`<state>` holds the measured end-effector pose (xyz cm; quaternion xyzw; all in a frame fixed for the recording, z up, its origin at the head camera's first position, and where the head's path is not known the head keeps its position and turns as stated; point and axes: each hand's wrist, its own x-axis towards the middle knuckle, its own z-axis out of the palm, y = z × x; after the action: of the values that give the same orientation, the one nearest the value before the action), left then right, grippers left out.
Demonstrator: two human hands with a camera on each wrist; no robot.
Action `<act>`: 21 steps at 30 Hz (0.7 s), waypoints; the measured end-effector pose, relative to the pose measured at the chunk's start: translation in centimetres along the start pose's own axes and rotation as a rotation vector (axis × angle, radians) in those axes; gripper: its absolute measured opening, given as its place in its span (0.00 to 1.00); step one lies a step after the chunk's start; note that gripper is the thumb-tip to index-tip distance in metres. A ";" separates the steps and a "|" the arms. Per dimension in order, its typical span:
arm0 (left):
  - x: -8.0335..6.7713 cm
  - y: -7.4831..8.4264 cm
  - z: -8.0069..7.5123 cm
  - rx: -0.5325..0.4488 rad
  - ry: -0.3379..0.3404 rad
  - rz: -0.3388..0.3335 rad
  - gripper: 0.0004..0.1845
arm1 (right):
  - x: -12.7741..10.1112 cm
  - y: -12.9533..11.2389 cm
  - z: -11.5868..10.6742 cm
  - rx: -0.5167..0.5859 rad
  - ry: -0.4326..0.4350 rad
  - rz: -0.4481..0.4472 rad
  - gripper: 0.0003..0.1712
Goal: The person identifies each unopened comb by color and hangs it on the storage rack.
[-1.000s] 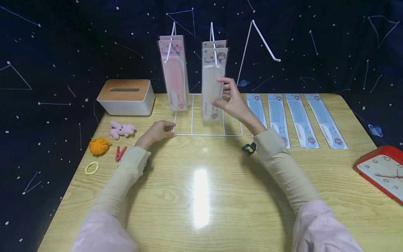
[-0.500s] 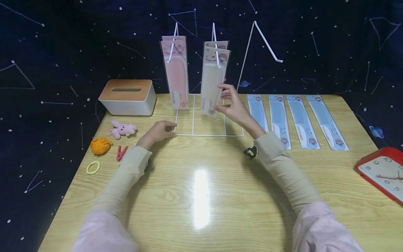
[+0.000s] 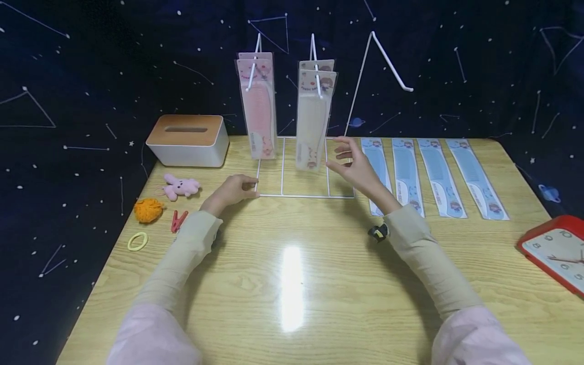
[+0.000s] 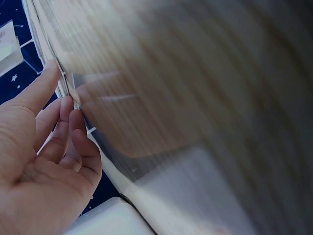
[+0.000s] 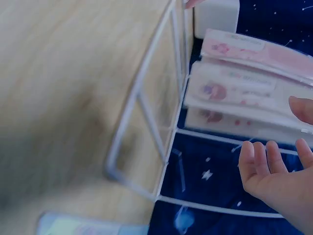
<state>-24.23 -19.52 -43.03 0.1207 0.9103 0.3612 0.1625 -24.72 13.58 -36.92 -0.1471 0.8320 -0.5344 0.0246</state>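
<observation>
Toy (image 3: 181, 187), yarn (image 3: 148, 210), clip (image 3: 178, 221) and ring (image 3: 137, 249) lie on the bench (image 3: 255, 284) left of the left grip (image 3: 231, 192), the box (image 3: 184, 156) beyond it. That grip pinches the rack (image 3: 305, 196) at its base. Pink packs (image 3: 261, 116) hang up and right of it. The right grip (image 3: 357, 167) has just let go of the white packs (image 3: 312, 121), now hanging unaided just left of its loose fingers. Right of it lie blue packs (image 3: 407, 175), the nearest partly hidden by the wrist, then the clock (image 3: 558, 253).
</observation>
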 end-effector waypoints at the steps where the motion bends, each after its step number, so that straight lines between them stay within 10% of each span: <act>1: 0.0 0.0 0.0 0.002 0.000 -0.002 0.29 | -0.3 0.5 -0.3 -0.001 0.001 0.010 0.36; 21: 0.1 -0.2 0.2 0.021 0.005 0.001 0.28 | -7.4 8.0 -11.7 -0.322 0.308 0.055 0.34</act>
<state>-24.21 -19.49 -43.29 0.1220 0.9144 0.3520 0.1586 -21.66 28.96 -39.93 -0.0432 0.9042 -0.4099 -0.1119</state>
